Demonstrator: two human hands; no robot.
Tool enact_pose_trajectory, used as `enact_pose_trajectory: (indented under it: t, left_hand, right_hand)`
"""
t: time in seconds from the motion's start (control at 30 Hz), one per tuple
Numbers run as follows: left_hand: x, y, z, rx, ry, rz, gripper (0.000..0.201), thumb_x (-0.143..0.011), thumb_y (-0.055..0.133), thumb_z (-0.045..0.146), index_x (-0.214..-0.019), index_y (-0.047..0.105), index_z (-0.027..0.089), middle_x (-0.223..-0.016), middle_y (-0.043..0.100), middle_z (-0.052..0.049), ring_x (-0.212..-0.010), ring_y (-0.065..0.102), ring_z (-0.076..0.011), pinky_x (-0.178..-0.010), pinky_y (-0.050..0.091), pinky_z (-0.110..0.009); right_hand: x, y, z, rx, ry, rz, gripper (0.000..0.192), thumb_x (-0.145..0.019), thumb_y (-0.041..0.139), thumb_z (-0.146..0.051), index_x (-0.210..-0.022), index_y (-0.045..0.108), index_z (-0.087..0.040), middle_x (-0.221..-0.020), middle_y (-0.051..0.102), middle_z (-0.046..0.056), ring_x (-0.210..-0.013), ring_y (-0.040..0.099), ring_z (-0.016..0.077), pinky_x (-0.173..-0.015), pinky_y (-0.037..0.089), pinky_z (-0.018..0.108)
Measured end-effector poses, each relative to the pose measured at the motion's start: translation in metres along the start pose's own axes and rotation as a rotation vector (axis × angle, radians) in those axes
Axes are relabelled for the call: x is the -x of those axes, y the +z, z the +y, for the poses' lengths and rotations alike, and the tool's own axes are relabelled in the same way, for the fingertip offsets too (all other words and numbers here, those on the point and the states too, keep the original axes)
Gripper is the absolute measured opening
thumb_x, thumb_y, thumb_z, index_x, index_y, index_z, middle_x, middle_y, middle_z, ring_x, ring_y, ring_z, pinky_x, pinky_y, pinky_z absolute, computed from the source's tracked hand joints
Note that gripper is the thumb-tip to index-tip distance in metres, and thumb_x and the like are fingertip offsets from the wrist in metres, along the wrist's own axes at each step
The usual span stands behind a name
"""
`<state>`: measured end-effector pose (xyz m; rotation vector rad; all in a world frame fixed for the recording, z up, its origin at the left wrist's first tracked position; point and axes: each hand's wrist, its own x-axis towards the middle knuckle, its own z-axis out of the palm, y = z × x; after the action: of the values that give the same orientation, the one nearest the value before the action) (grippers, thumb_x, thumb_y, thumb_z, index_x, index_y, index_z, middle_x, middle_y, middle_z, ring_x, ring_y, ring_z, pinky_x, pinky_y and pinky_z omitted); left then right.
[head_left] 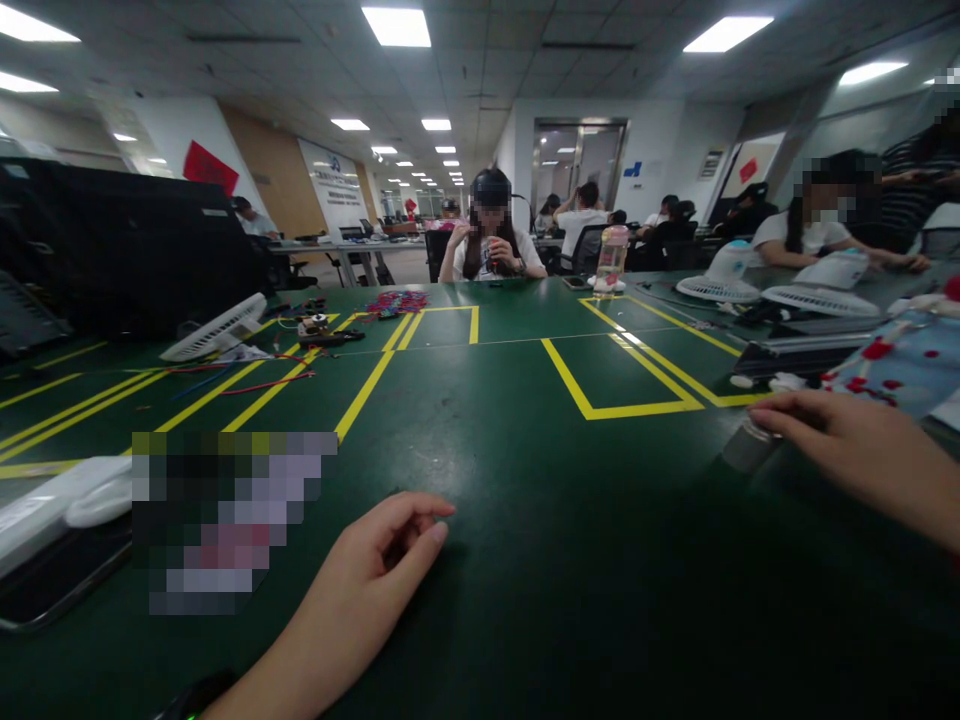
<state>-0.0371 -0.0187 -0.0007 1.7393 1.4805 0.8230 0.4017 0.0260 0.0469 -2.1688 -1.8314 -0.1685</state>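
Left hand (375,575) loosely curled, empty; right hand (862,450) open over small grey cylinder (750,445).

Both my hands rest on the green table (525,560).
My left hand (375,570) lies loosely curled and empty; my right hand (862,445) touches a small grey cylinder (748,445) beside yellow tape lines (600,410).

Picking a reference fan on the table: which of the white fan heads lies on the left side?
The white fan head lying face-down beside the coloured wires; the other two sit far right near another person.
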Motion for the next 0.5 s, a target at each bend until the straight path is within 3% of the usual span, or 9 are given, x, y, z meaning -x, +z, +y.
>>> enact_pose_trajectory:
  t: [0.37, 0.5]
  left_hand:
    - [0.001, -0.002, 0.002, -0.017, -0.004, -0.017, 0.023, -0.087, 0.052, 0.037, -0.101, 0.065, 0.024, -0.073, 0.059, 0.002, -0.068, 0.057, -0.0177, -0.062, 0.046, -0.027]
    - [0.002, -0.002, 0.003, -0.011, -0.001, -0.013, 0.022, -0.086, 0.052, 0.037, -0.099, 0.066, 0.025, -0.071, 0.059, 0.002, -0.067, 0.057, -0.0175, -0.060, 0.046, -0.026]
  right_hand:
    - [0.000, -0.011, -0.001, -0.111, 0.169, -0.121, 0.050, -0.081, 0.046, -0.058, -0.100, 0.069, -0.018, -0.096, 0.067, 0.009, -0.078, 0.061, 0.0148, -0.070, 0.041, 0.033]
    - [0.000, -0.011, 0.003, -0.243, 0.136, -0.151, 0.049, -0.078, 0.051, -0.059, -0.102, 0.070, -0.020, -0.101, 0.067, 0.010, -0.080, 0.063, 0.0157, -0.070, 0.044, 0.032]
